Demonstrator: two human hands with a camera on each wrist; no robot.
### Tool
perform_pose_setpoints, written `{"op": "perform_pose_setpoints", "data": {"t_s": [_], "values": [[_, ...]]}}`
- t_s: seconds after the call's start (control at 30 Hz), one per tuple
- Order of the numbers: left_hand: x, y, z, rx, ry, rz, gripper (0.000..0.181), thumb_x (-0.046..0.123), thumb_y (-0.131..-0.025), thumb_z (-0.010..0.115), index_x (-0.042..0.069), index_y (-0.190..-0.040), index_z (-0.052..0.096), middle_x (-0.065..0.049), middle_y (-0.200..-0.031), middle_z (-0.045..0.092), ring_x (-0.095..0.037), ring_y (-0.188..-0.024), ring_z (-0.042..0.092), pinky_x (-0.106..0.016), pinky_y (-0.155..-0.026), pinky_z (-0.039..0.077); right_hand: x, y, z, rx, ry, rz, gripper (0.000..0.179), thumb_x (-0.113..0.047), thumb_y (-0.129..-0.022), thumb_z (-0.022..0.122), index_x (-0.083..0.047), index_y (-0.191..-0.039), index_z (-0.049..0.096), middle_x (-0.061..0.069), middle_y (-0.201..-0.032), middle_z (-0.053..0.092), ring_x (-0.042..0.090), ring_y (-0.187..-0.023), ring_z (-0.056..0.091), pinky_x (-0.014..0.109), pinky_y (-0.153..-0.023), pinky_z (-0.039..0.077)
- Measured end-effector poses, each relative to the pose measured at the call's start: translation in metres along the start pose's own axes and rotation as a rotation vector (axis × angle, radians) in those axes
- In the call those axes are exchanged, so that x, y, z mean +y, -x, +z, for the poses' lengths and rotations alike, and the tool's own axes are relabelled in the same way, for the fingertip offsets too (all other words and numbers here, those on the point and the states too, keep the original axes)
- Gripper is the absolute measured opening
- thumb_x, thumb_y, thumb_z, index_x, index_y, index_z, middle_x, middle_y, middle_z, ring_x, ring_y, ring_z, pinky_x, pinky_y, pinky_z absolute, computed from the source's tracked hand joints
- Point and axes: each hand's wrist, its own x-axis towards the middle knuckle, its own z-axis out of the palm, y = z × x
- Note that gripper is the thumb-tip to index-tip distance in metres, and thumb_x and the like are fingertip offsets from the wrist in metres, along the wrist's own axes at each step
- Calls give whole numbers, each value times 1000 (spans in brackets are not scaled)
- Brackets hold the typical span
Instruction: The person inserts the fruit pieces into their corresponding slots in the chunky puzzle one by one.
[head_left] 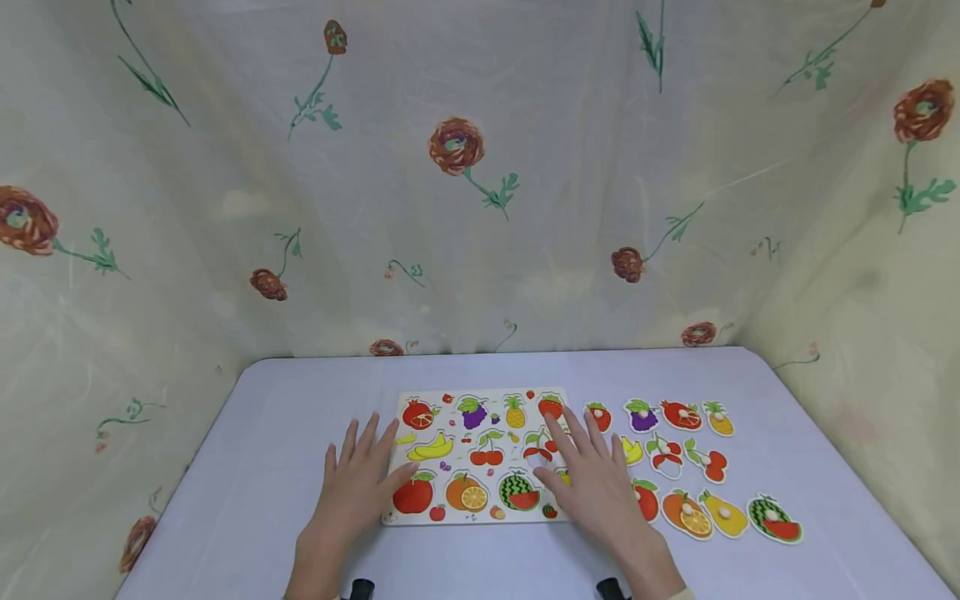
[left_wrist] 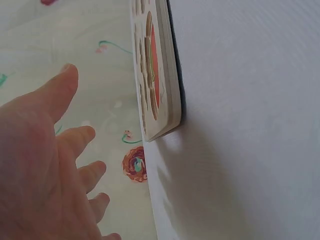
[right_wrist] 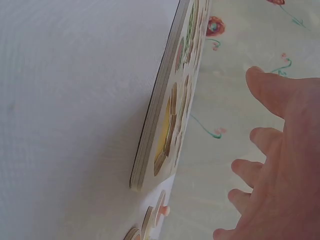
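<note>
A fruit puzzle board [head_left: 457, 422] lies flat on the table, its cut-out recesses printed with fruit pictures. Over its left edge hovers my left hand [head_left: 354, 477], fingers spread and straight, holding nothing; the left wrist view shows this hand [left_wrist: 45, 165] apart from the board [left_wrist: 172, 95]. My right hand [head_left: 596, 483] is spread above the board's right edge, also holding nothing. In the right wrist view the right hand [right_wrist: 285, 155] stays clear of the board [right_wrist: 145, 145]. Beside it lie knobbed puzzle pieces, among them a strawberry [head_left: 598, 416] and an apple [head_left: 647, 500], partly hidden by that hand.
Further right are loose pieces: grapes [head_left: 642, 416], pomegranate [head_left: 682, 415], pineapple [head_left: 718, 418], cherries [head_left: 665, 457], orange [head_left: 686, 514], pear [head_left: 723, 513] and watermelon [head_left: 775, 519]. A white cloth covers the table [head_left: 285, 417]. Flowered curtains [head_left: 540, 275] hang behind and at both sides.
</note>
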Motion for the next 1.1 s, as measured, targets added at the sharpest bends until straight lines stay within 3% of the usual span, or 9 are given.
{"op": "perform_pose_setpoints", "data": {"t_s": [0.47, 1.1], "values": [[-1, 1, 3, -24, -5, -15, 81, 60, -90, 59, 27, -157, 29, -9, -168, 16, -38, -155, 2, -72, -119, 3, 2, -1, 0, 2, -10, -8, 77, -54, -94, 59, -26, -158, 28, 9, -167, 22, 39, -155, 10, 73, -118, 10], [-17, -6, 8, -82, 19, 13, 82, 62, -88, 62, 28, -156, 32, -9, -168, 17, -39, -156, 1, -72, -119, 3, 3, 2, 0, -21, -31, -17, 75, -49, -95, 60, -26, -158, 26, 7, -167, 21, 40, -154, 12, 72, -118, 10]]}}
